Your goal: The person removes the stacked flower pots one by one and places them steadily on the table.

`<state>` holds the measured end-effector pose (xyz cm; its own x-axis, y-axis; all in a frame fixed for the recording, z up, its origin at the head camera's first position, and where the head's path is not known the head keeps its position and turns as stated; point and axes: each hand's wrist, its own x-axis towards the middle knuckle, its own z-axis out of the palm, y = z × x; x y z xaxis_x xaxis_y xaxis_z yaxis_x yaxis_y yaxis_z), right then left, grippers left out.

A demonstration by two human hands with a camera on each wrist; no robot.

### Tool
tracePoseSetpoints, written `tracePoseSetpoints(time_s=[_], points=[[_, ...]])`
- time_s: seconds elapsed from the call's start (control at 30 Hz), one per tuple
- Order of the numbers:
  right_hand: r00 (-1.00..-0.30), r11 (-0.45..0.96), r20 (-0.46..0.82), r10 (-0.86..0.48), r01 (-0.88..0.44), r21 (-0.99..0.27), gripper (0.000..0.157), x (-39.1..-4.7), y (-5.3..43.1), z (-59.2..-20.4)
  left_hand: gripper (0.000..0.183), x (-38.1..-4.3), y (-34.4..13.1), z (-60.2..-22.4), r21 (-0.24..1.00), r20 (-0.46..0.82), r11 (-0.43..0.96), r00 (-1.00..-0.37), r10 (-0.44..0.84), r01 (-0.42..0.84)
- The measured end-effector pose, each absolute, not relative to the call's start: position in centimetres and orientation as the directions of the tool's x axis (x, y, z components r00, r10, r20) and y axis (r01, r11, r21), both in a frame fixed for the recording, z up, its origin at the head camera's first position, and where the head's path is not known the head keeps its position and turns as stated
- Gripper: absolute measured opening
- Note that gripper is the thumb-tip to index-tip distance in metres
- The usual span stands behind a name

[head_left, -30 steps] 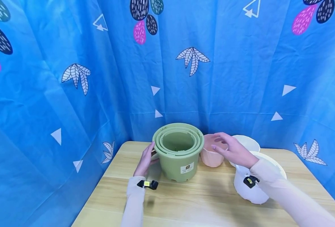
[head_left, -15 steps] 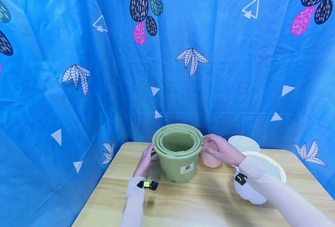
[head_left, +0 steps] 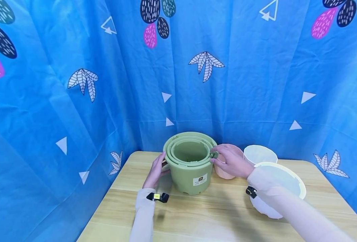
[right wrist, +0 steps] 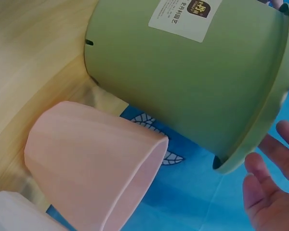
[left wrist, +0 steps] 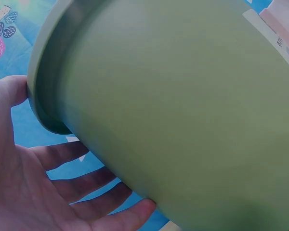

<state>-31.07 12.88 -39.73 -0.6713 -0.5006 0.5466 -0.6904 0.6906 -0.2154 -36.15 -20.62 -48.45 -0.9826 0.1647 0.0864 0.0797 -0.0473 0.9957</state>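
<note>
Several green plastic flower pots sit nested inside one another, the large outer pot (head_left: 186, 179) standing upright with a white label on its front. Inside its rim show the smaller green pots (head_left: 190, 149). My left hand (head_left: 155, 173) rests on the left side of the outer pot. In the left wrist view its thumb touches the rim while the spread fingers (left wrist: 101, 204) lie against the wall. My right hand (head_left: 231, 162) reaches over the right rim, fingertips close to the inner rims. The right wrist view shows its fingers (right wrist: 265, 178) loosely bent beside the outer rim, not closed round it.
A pink pot (head_left: 223, 172) stands just right of the green stack. Behind it to the right is a white pot (head_left: 261, 154), and a larger white pot (head_left: 264, 208) stands nearer, partly behind my right sleeve. A blue patterned curtain (head_left: 242, 111) encloses the wooden table (head_left: 193, 215).
My right hand has moved left from above the pink pot to the right rim of the green stack. The left hand and the pots stay in place.
</note>
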Motion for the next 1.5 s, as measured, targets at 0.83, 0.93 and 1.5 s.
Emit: tracePoseSetpoints(time_s=[0.83,0.93,1.5], points=[[-0.732,0.665,0.346,-0.587,-0.68,-0.309,0.033,-31.7,11.5,-39.8,0.071,-36.1,-20.4,-48.3,0.996,0.085,-0.038,-0.984,0.154,0.08],[-0.738,0.67,0.325,-0.592,-0.674,-0.309,0.034,-31.8,11.4,-39.8,0.072,-36.1,-20.4,-48.4,0.996,0.085,-0.031,-0.984,0.155,0.081],[-0.767,0.677,0.19,-0.613,-0.634,-0.374,0.032,-31.2,9.8,-38.8,0.07,-36.1,-20.4,-48.4,0.997,0.076,-0.041,-0.985,0.154,0.071]])
